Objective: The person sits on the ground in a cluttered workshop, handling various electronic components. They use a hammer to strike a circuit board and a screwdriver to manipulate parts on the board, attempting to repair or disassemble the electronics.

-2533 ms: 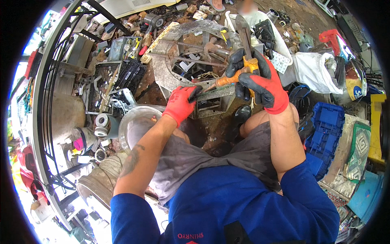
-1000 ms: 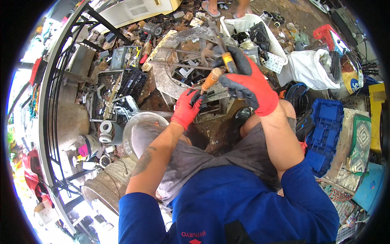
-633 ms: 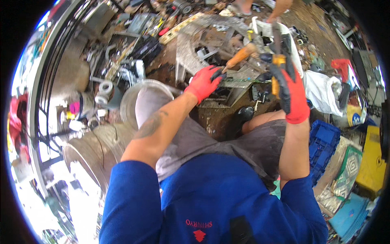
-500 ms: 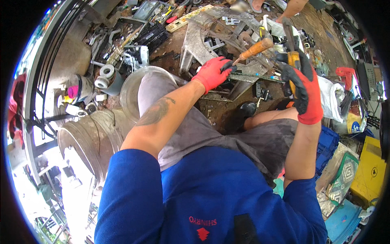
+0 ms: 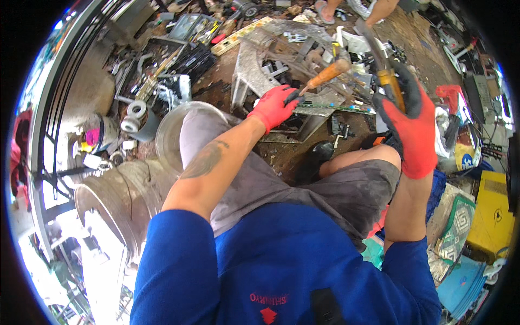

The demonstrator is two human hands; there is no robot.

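Observation:
My left hand (image 5: 276, 107), in a red glove with black fingertips, is closed round the thin metal shaft of an orange-handled tool (image 5: 328, 74). Its handle slants up to the right, and its tip is hidden by my fingers. Beside these fingers a long, narrow circuit board strip (image 5: 338, 108) extends to the right over a worn grey metal stand (image 5: 246, 69). Raised at the right, my gloved right hand (image 5: 414, 122) is wrapped round a yellow-handled tool (image 5: 391, 86). Its long dark metal end points up; its exact kind cannot be made out.
A clear round tub (image 5: 162, 132) stands by my left leg, with a large grey bucket (image 5: 116, 187) lying beside it. Scrap parts and a black plastic piece (image 5: 196, 62) litter the ground ahead. Another person's foot (image 5: 325, 12) shows at the top. A yellow box (image 5: 492, 214) sits at right.
My left hand has shifted slightly left with the orange-handled tool and the strip. My right hand has come lower and nearer, the yellow-handled tool tilting to the left.

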